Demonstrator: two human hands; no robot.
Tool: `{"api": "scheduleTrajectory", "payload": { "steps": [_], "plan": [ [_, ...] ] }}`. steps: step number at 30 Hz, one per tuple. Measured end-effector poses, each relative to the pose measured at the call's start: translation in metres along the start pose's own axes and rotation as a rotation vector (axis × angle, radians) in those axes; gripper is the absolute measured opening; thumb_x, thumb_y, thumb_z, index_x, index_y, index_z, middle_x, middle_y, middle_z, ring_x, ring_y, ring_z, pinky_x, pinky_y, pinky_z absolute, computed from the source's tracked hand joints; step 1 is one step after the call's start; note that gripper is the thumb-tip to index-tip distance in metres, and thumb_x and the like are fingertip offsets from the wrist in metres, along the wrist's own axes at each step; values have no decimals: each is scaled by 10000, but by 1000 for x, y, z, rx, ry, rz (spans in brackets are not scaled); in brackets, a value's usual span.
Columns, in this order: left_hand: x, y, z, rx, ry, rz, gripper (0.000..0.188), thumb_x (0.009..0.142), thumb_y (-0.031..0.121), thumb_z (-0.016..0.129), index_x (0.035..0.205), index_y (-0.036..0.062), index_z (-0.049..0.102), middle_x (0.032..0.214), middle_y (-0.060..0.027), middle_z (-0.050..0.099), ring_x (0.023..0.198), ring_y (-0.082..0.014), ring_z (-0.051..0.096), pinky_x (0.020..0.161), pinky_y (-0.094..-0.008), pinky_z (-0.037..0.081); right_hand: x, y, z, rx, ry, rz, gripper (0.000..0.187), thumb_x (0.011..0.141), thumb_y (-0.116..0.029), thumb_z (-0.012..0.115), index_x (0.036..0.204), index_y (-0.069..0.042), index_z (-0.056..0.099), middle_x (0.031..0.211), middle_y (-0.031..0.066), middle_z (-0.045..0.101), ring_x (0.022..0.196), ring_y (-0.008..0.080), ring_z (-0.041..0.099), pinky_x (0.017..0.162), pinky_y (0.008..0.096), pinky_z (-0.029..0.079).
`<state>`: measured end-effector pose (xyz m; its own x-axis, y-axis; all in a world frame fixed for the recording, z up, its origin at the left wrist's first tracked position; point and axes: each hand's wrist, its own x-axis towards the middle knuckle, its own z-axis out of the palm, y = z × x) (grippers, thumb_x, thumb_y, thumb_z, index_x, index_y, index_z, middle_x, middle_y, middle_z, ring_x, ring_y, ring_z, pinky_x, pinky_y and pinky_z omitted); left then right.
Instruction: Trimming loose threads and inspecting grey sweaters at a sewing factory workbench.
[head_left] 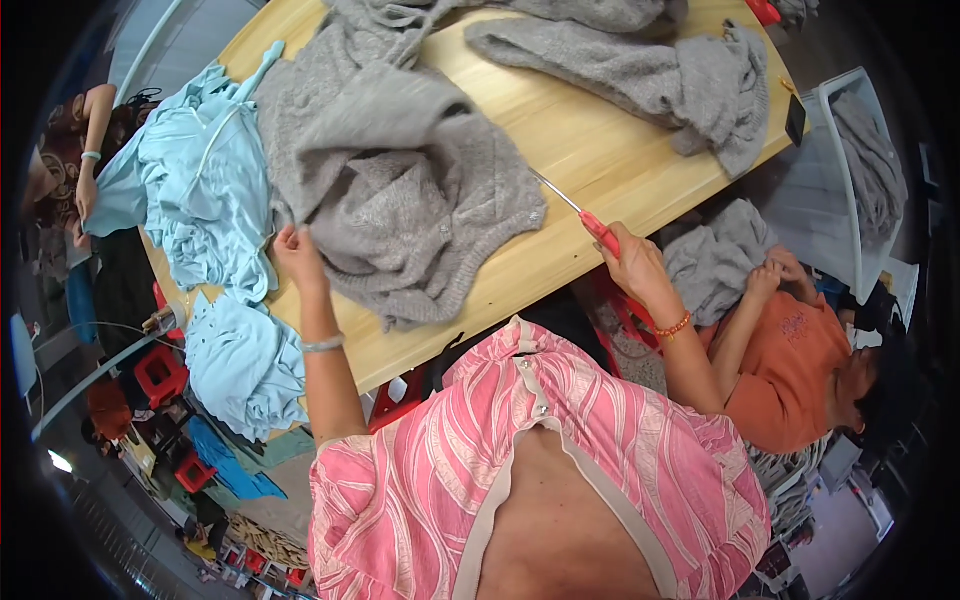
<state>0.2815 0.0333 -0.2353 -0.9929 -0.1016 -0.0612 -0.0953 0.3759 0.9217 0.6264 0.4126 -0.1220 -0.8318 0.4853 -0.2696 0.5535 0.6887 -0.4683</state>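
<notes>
A grey knitted sweater [400, 215] lies bunched and partly folded over itself on the wooden table in front of me. My left hand [298, 258] pinches the sweater's left edge, its fingers closed on the knit. In my right hand [637, 262] is a red-handled tool [598, 233] with a thin metal shaft. That shaft points up and left, and its tip lies close to the sweater's right edge; whether they touch I cannot tell.
Light blue garments [205, 175] are heaped at the left, with another blue pile [245, 365] by the table's corner. More grey knitwear [640, 75] lies across the far side. A co-worker in orange [785, 370] sits close on my right, near a clear plastic bin [850, 180].
</notes>
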Motion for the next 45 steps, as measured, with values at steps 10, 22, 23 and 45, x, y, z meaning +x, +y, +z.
{"api": "scheduleTrajectory", "payload": {
  "steps": [10,22,23,45],
  "plan": [
    [1,141,125,889,-547,812,543,748,204,699,1258,135,524,1180,-218,563,1093,-351,550,856,-403,464,-11,-34,10,-30,-103,-6,227,878,-244,588,946,-42,510,719,236,591,732,426,592,633,496,451],
    [162,183,104,14,126,744,283,839,231,615,983,-7,564,901,-150,631,833,-236,596,739,-358,473,17,-2,-3,29,-91,66,235,879,-238,595,978,-39,520,739,250,593,748,438,587,650,483,460],
    [79,200,127,265,-92,475,352,817,257,668,1013,-16,564,960,-147,606,866,-228,574,776,-346,457,17,5,-5,12,-93,89,233,880,-236,593,979,-38,521,733,248,590,745,437,586,652,481,458],
    [-152,70,131,826,-765,940,589,741,199,699,1279,107,478,1226,-170,462,1103,-336,445,882,-445,368,21,19,-14,48,-90,48,236,894,-251,578,993,-43,528,728,237,589,725,431,594,606,473,455]
  ]
}}
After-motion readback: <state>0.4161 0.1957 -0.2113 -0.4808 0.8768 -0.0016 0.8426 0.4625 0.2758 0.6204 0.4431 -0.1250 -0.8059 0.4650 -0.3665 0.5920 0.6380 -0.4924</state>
